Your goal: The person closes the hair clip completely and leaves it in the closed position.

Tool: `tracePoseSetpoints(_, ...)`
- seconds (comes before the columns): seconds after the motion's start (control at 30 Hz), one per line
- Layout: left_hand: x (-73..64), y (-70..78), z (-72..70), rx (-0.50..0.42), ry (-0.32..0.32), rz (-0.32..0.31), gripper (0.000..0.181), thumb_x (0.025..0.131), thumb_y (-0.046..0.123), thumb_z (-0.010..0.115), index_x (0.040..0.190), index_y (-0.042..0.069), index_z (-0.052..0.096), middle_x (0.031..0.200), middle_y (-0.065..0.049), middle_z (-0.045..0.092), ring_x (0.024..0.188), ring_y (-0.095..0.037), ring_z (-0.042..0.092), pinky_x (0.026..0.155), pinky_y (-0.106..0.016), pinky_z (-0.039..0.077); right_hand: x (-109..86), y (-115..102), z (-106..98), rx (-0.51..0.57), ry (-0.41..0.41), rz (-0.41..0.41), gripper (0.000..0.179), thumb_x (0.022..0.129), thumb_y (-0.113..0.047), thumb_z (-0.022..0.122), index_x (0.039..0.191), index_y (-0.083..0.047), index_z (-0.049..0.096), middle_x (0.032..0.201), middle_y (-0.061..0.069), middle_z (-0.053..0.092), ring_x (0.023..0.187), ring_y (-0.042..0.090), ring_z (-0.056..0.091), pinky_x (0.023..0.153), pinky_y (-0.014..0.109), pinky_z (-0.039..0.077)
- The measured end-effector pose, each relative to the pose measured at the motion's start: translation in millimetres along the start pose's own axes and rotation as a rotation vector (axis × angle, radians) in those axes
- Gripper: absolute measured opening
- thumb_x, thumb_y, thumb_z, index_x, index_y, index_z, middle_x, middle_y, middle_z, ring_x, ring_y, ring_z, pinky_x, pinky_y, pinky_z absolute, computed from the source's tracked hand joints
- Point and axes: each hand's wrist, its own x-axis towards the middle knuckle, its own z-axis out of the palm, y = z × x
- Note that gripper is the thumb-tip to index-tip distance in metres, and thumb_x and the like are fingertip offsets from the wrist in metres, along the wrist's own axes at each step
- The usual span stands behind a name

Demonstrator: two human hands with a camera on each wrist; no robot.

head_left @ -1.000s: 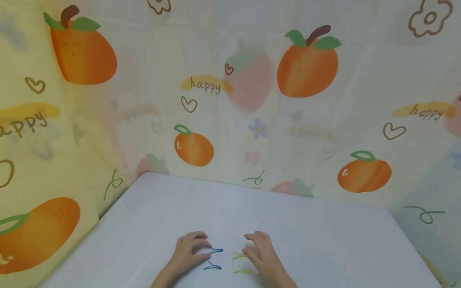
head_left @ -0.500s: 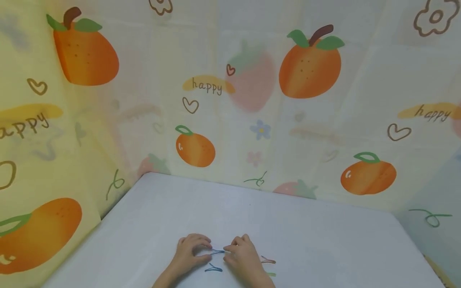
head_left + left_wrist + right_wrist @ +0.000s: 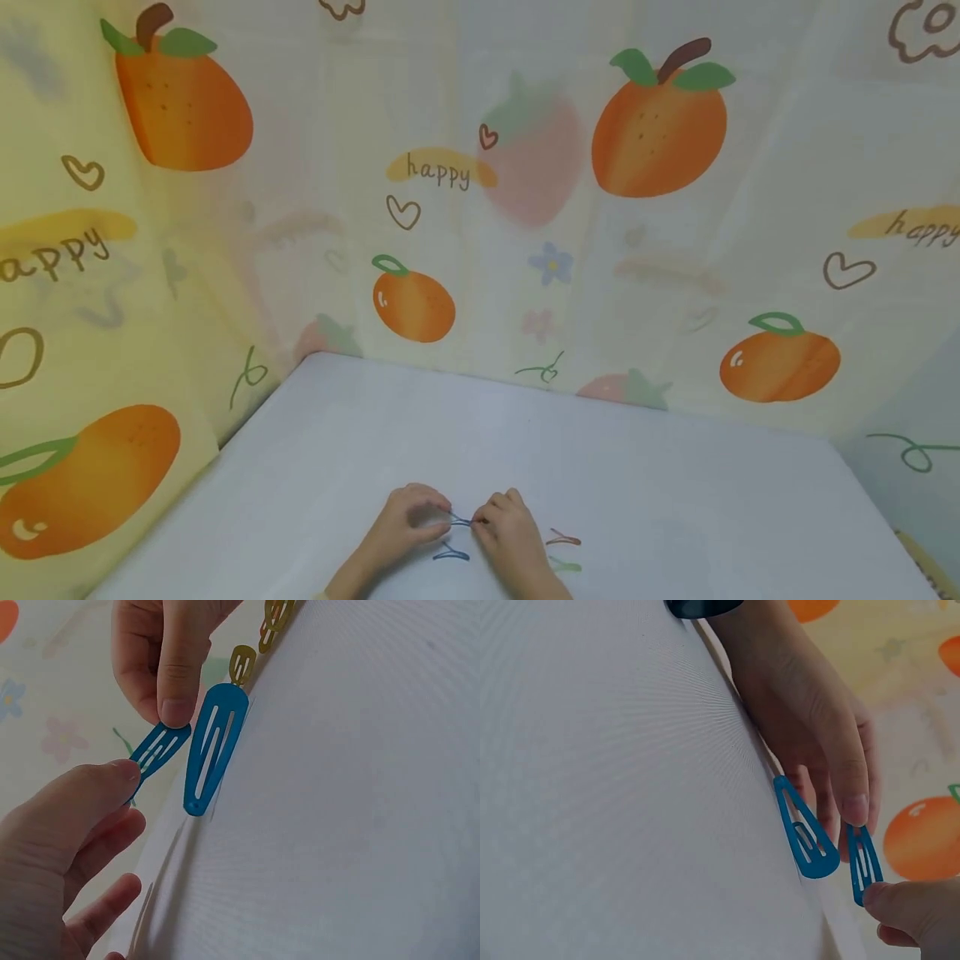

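Observation:
Between my two hands is a blue snap hair clip (image 3: 461, 522), pinched at both ends. My left hand (image 3: 401, 525) holds its narrow end between thumb and finger. The thumb and fingers of my right hand (image 3: 512, 533) grip the wider end. A second blue hair clip (image 3: 215, 746) lies on the white table just nearer to me, below the held one in the head view. Past it, yellow clips (image 3: 241, 666) show in the left wrist view; my right hand hides them from the head camera.
To the right of my right hand, a reddish hair clip (image 3: 565, 537) and a green hair clip (image 3: 567, 566) lie on the white table (image 3: 480, 425). A patterned cloth wall (image 3: 517, 275) with printed oranges stands along the table's back and left edges.
My right hand has moved left from beside the yellow clips and taken hold of the blue clip's other end. The reddish and green clips have come into view behind it.

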Motion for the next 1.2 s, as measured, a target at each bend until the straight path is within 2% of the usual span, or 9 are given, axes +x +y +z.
tracePoseSetpoints(0.1,1.4,1.8,-2.4,-0.013,0.0,-0.005,0.023,0.064,-0.005,0.075,0.083,0.002,0.065,0.083,-0.008,0.064,0.08,-0.024,0.056,0.073,-0.031,0.04,0.3,1,2,0.005,0.026,-0.015,0.01,0.069,-0.01,0.073,0.07,-0.015,0.064,0.071,-0.012,0.05,0.068,0.005,0.037,0.061,0.014,0.035)
tracePoseSetpoints(0.27,2.3,2.5,1.4,-0.038,-0.008,0.018,0.021,0.066,-0.003,0.074,0.084,0.001,0.065,0.083,-0.009,0.063,0.079,-0.025,0.056,0.074,-0.03,0.04,-2.3,5,1,-0.02,0.092,-0.051,0.015,0.064,-0.009,0.075,0.069,-0.016,0.062,0.072,-0.011,0.049,0.069,0.007,0.038,0.062,0.016,0.034)
tracePoseSetpoints(0.5,2.1,1.4,2.9,-0.041,0.059,0.021,0.021,0.064,-0.009,0.072,0.08,0.0,0.063,0.079,-0.008,0.063,0.076,-0.022,0.055,0.071,-0.029,0.04,-2.0,10,9,-0.062,0.055,-0.11,0.01,0.066,-0.016,0.075,0.068,-0.016,0.066,0.08,-0.011,0.05,0.072,0.007,0.038,0.067,0.017,0.034)
tracePoseSetpoints(0.63,4.6,2.7,6.3,-0.057,0.06,0.051,0.02,0.064,-0.01,0.071,0.079,-0.001,0.062,0.077,-0.01,0.062,0.074,-0.025,0.055,0.069,-0.029,0.04,-2.1,8,8,-0.056,0.096,-0.081,0.014,0.062,-0.011,0.076,0.069,-0.015,0.065,0.079,-0.009,0.05,0.073,0.009,0.039,0.066,0.019,0.035)
tracePoseSetpoints(0.7,4.1,-1.4,9.6,-0.031,0.06,0.045,0.018,0.066,-0.008,0.071,0.079,0.001,0.062,0.076,-0.008,0.062,0.073,-0.023,0.055,0.069,-0.03,0.04,-2.2,8,6,-0.044,0.111,-0.067,0.015,0.062,-0.009,0.075,0.07,-0.015,0.064,0.079,-0.009,0.05,0.074,0.009,0.039,0.066,0.019,0.036)
tracePoseSetpoints(0.73,1.8,-6.9,12.5,-0.005,0.063,0.047,0.016,0.069,-0.005,0.071,0.079,0.004,0.062,0.077,-0.006,0.062,0.074,-0.02,0.055,0.07,-0.03,0.039,-2.6,8,6,-0.032,0.109,-0.066,0.012,0.066,-0.01,0.074,0.071,-0.015,0.063,0.08,-0.009,0.05,0.074,0.009,0.04,0.067,0.019,0.035)
tracePoseSetpoints(0.9,-6.2,-35.2,20.2,0.18,0.073,0.061,0.004,0.082,0.017,0.062,0.08,0.016,0.06,0.08,0.011,0.056,0.08,-0.008,0.051,0.078,-0.035,0.033,2.0,9,5,-0.012,0.093,-0.123,0.007,0.075,-0.009,0.066,0.075,-0.014,0.06,0.081,-0.007,0.051,0.075,0.011,0.041,0.069,0.021,0.034)
tracePoseSetpoints(1.0,-6.4,-35.5,19.1,0.237,0.077,0.068,0.006,0.084,0.019,0.059,0.081,0.015,0.059,0.08,0.013,0.054,0.08,-0.008,0.051,0.078,-0.037,0.032,3.4,8,5,-0.038,0.095,-0.141,0.011,0.072,-0.008,0.068,0.075,-0.014,0.06,0.081,-0.006,0.051,0.074,0.011,0.041,0.068,0.023,0.034)
tracePoseSetpoints(1.2,-12.2,-31.7,19.7,0.219,0.057,0.032,0.008,0.086,0.019,0.057,0.081,0.013,0.059,0.08,0.012,0.054,0.079,-0.01,0.051,0.077,-0.038,0.033,-0.1,5,7,-0.078,0.082,-0.137,0.005,0.073,-0.012,0.068,0.076,-0.014,0.064,0.08,-0.008,0.054,0.073,0.01,0.041,0.063,0.025,0.033)
